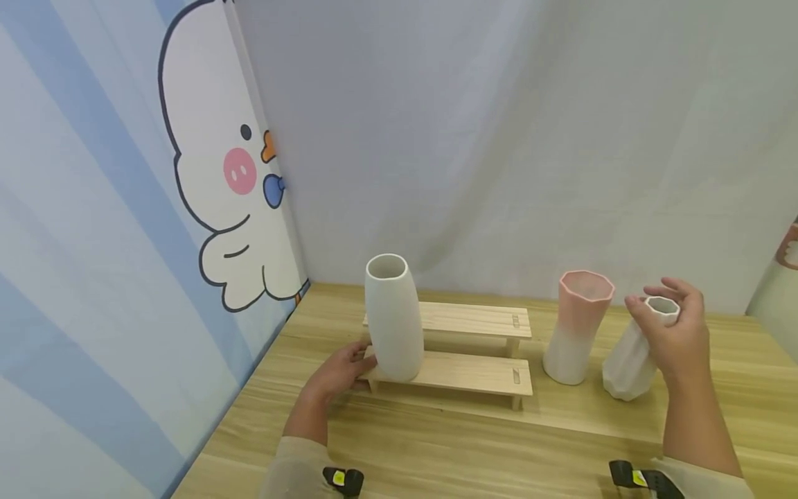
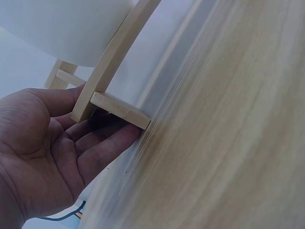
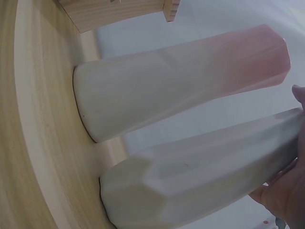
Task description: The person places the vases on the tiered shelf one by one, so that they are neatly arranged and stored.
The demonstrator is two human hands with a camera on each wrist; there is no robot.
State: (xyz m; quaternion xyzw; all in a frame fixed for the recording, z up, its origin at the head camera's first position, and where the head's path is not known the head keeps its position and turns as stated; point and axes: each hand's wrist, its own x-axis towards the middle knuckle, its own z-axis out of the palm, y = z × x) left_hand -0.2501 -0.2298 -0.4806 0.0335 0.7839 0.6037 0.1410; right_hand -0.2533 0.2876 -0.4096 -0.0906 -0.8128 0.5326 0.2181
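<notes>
White faceted ceramic vase [image 1: 630, 366] on tabletop [image 1: 449, 447], w/ R grip [image 1: 682, 341] curled round its neck; keep clear of pink-white flared ceramic vase [image 1: 573, 333]. L grip [image 1: 339, 373] prob. pinches end of long pale wooden stand [image 1: 470, 373], fingers part hidden.

there are three vases [image 1: 394, 326] and two wooden risers [image 1: 470, 373].

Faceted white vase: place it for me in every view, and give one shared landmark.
Head: the faceted white vase is at right, its neck in the right hand.
Left wrist: not in it.
Right wrist: across the lower half, below the pink-and-white vase.
Shared landmark: the wood-grain tabletop, in all three.
</notes>
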